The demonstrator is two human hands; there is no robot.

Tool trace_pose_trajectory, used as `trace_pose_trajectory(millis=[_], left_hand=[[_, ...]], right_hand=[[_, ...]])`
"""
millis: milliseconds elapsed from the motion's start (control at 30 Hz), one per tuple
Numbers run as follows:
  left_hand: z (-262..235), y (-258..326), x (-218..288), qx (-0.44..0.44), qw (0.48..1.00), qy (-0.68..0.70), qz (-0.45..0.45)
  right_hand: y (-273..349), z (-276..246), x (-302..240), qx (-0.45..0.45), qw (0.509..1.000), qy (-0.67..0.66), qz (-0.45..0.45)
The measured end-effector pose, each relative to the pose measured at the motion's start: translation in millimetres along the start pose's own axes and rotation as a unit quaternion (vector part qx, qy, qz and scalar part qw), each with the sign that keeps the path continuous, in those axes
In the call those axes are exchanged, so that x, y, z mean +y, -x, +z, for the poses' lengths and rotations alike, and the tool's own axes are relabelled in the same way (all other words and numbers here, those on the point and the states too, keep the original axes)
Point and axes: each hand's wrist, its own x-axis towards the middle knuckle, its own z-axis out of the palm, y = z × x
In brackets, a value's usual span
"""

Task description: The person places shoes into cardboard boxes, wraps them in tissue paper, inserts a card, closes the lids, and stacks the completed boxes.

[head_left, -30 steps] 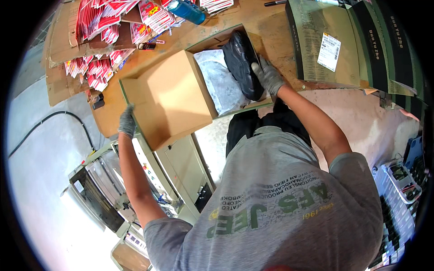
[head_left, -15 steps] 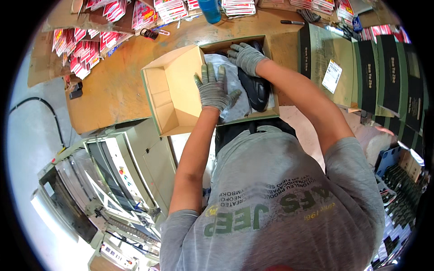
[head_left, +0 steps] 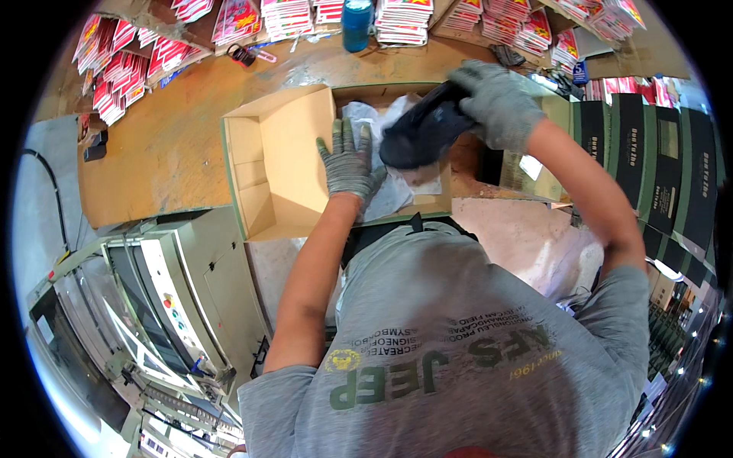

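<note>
Your gloved left hand (head_left: pixel 351 169) spreads its fingers upward just above the frame's centre, its left forearm (head_left: pixel 324 267) rising from below. Your gloved right hand (head_left: pixel 500 107), upper right, curls in a grip, that elbow (head_left: pixel 624 248) bent.

Brown table (head_left: pixel 160 168), scuffed top, stacks along its far edge.
An open box (head_left: pixel 296 141) lies at the near edge, lid side to the left; beyond it, a blue bottle (head_left: pixel 356 27) stands between red-and-white card stacks (head_left: pixel 402 21). A pink clip (head_left: pixel 266 56) lies toward the far left, and green-and-black boxes (head_left: pixel 629 145) crowd the right end.
</note>
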Motion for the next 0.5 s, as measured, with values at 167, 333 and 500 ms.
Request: trace_pose_trajectory(millis=[167,333,500], left_hand=[[-7.8,-1.7,9.2,-0.022,1.000,-0.019,-0.003],[15.7,5.2,12.0,0.193,0.977,0.055,0.076],[5.8,11.7,106.5,-0.008,0.968,0.248,-0.045]], right_hand=[[100.0,40.5,-13.0,0.271,0.902,-0.132,0.310],[112.4,165.0,-72.9,0.268,0.809,-0.195,0.486],[96.1,258.0,-106.6,0.197,0.850,-0.201,0.446]])
